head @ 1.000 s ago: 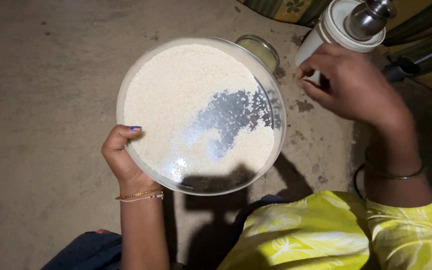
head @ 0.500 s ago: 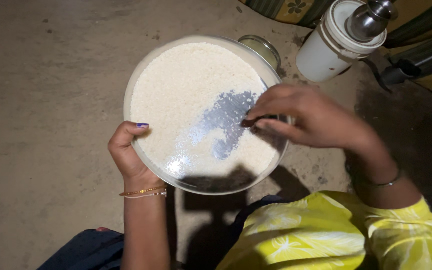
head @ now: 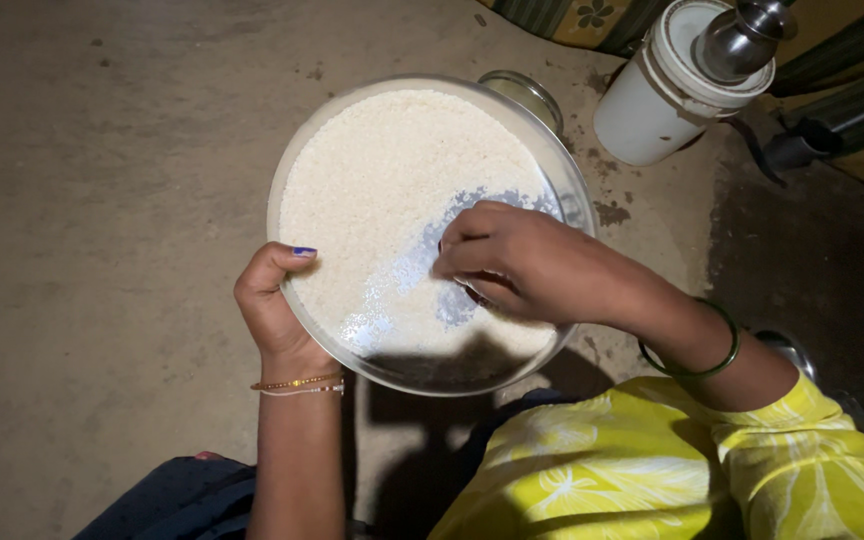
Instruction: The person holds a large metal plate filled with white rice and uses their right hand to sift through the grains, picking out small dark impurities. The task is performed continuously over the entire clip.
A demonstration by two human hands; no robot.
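1. Round steel plate (head: 324, 160), held tilted above the concrete floor (head: 102, 200). It is covered with white rice (head: 392, 170) over most of its face; one bare streak of metal shows near the plate's lower middle, running up toward its right rim.
2. My left hand (head: 272, 305) grips the plate's lower-left rim: thumb hooked over the edge onto the grain, the other fingers under the plate and out of sight.
3. My right hand (head: 517, 265) rests on the plate's right half, over the bare streak. Fingers bunched together and curled down to the metal; whether a grain or speck is pinched between the tips I cannot tell, since the knuckles hide them.
4. Step in hand, as I judge it: sorting the rice, fingertips working at the cleared strip.
5. Next move, as I judge it, calls for a steady plate from my left hand and a light sweep or pick with the right fingertips, so the grain is not pushed over the near rim.
6. Just behind the plate's upper-right rim: a small steel pot (head: 524, 92), partly hidden.
7. Further right of the plate: a white container (head: 652, 110) with a steel vessel (head: 742, 35) on top.
8. Below the plate: my yellow garment (head: 652, 470).
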